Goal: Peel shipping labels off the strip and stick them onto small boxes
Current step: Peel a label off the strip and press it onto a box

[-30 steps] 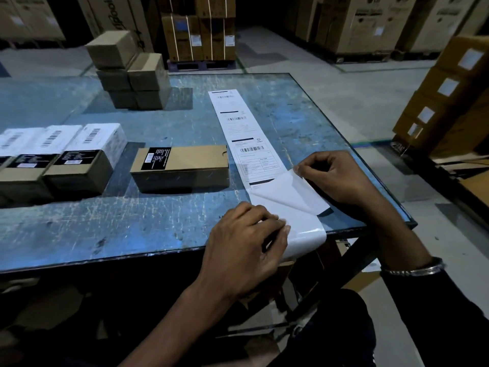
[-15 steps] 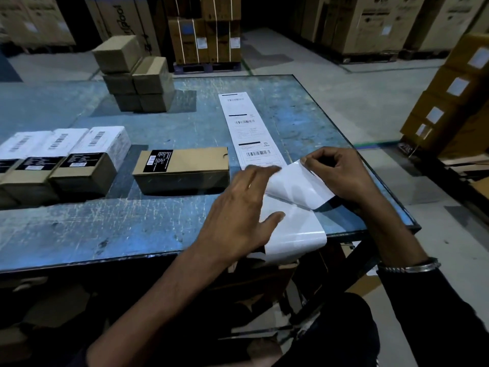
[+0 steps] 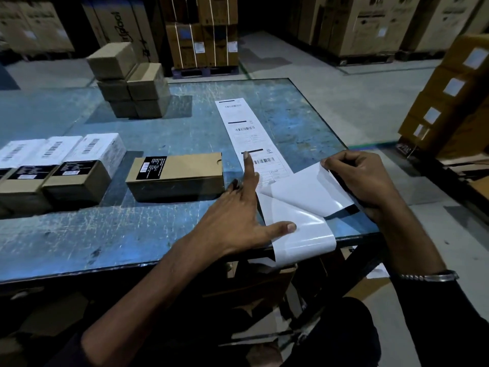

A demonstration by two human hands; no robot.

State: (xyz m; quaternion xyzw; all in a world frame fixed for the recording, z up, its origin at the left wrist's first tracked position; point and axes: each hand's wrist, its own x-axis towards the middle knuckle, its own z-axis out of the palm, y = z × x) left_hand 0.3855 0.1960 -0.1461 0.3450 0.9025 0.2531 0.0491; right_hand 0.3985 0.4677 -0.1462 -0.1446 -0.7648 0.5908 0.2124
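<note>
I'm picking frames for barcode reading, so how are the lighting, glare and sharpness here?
Head view: dim overall with a bluish cast on the table; a bright sheen glares off the bare backing strip near the left hand; the boxes throw hard shadows; barcodes on the label strip are small and soft; wide-angle bending curves the table edges; the peeled label in the right hand shows only its blank side.
</note>
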